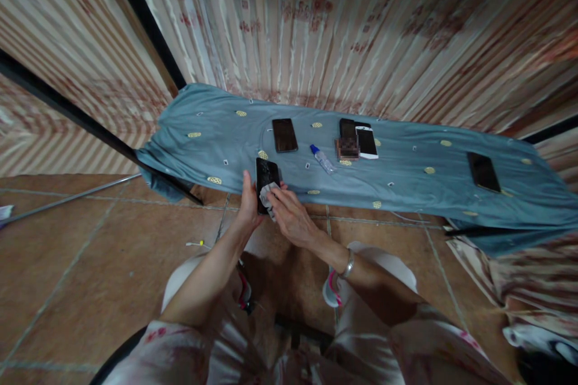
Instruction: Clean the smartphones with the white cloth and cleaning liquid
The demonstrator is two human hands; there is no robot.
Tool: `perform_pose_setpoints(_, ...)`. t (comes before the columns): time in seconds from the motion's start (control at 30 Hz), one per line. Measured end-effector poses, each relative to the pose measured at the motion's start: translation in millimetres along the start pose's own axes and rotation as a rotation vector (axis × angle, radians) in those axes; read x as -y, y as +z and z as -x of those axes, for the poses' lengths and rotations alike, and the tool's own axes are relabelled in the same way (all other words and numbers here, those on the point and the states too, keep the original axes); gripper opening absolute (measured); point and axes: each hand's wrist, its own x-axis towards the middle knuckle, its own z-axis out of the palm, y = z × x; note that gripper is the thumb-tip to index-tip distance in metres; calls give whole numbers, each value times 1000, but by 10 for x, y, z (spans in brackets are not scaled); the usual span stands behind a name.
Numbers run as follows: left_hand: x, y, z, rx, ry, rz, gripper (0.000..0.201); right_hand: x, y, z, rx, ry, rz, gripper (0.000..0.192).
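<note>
Phone (266, 171) is in the left hand (249, 200), up in front of the near edge of the bench; its top end overlaps the cover in this view, but I can't tell if they touch. Left fingers are wrapped on it, thumb along the left edge, the others mostly hidden. There are pale streaky marks on the upper part of the screen. Right hand (291, 215) has its fingers bunched together on a crumpled grey rag (267, 192), which sits against the lower half of the screen. Silver bracelet (348, 263) on that wrist.

On the blue-grey cover (203, 132) (yellow oval prints, little white squares) there are 4 more phones. Brownish phone (284, 135) lies just beyond the one in hand, then a clear bottle (324, 160) on its side, blue cap pointing up-left. Past that, a black phone (347, 127) touches a white phone (366, 142), with a blurred-out patch over the black one's lower end. Far phone (484, 172) is well apart, out at the right end. Striped curtain (280, 24) behind, brown tiles (135, 252) below.
</note>
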Motion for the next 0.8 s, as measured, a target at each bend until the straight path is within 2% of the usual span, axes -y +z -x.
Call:
perform_pose_setpoints(0.17, -3, 23, 9, -34, 33, -13, 88, 62, 1, -11, 14, 1, -12, 47)
perform_pose_setpoints(0.27, 2, 50, 13, -49, 6, -30, 89, 84, 2, -19, 12, -5, -18, 48)
perform_pose_setpoints(0.4, 68, 67, -4, -54, 37, -62, 85, 65, -19, -26, -4, -38, 13, 48)
perform_pose_setpoints(0.63, 262, 73, -35, -24, 246, -95, 57, -61, -129, -117, 33, -51, 83, 47)
perform_pose_setpoints(0.8, 378, 124, -55, 56, 303, -125, 40, -232, -239, -236, -4, -10, 138, 43)
